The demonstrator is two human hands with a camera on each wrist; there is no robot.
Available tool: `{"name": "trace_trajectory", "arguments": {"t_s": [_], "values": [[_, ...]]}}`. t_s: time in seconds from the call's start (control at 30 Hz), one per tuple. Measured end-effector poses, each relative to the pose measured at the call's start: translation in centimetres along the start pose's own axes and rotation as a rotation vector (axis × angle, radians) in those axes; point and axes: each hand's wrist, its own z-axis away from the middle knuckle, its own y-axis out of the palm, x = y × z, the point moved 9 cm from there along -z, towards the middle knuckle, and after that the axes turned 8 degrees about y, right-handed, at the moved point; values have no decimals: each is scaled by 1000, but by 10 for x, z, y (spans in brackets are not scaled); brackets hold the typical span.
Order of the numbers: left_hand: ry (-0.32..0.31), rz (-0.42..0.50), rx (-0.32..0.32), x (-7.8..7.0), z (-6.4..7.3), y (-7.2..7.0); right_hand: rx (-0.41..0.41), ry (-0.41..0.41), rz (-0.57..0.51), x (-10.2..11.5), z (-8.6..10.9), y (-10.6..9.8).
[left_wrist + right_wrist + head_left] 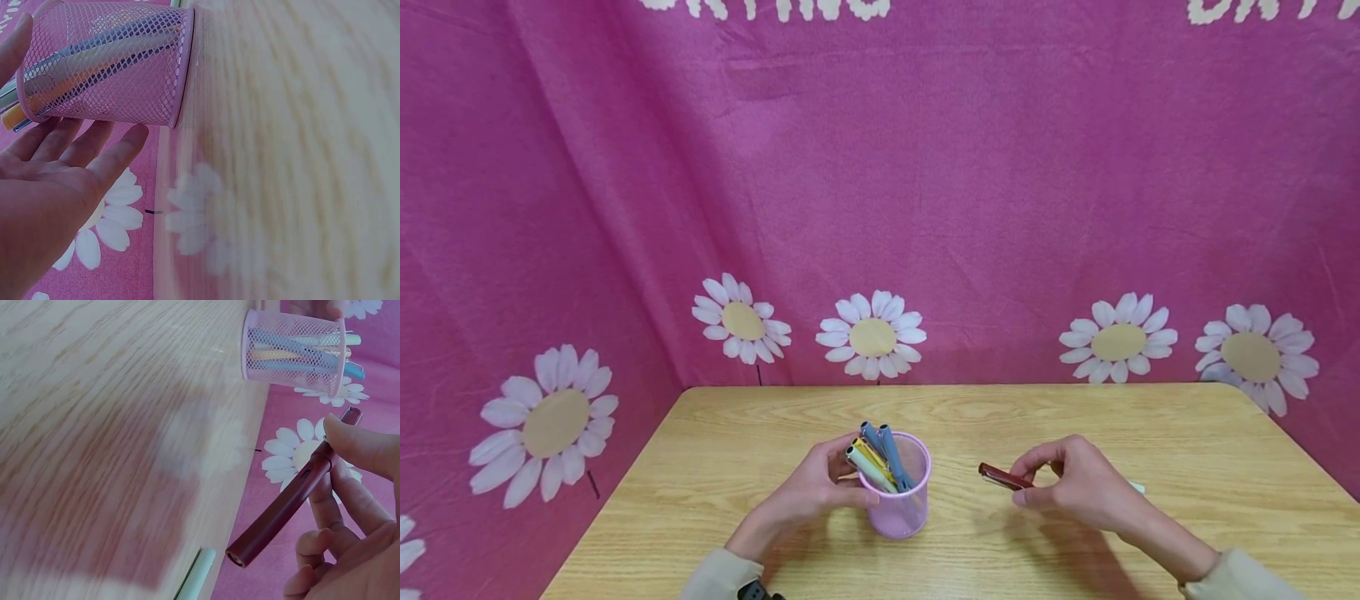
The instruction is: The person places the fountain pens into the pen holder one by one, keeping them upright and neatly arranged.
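Note:
A pink mesh pen cup (898,518) stands upright on the table, with several pens leaning in it: blue-grey (895,460), yellow (870,454) and pale green (867,469). My left hand (816,483) holds the cup from its left side, thumb at the front near the rim and fingers round the back. Between thumb and fingers, my right hand (1078,483) pinches a dark red pen (281,503) above the table, to the right of the cup. In the right wrist view its barrel slants across, well apart from the cup.
Another pale green pen (197,575) lies on the wooden table (760,450), mostly hidden behind my right hand in the head view. A pink cloth (962,208) printed with white daisies hangs behind the table and along its sides.

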Motion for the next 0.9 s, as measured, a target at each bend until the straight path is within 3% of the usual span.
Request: {"name": "trace_trajectory", "arguments": {"t_s": [0.9], "values": [[20,2,6,-1,1,1,-1,25,-78,23,1,1]]}}
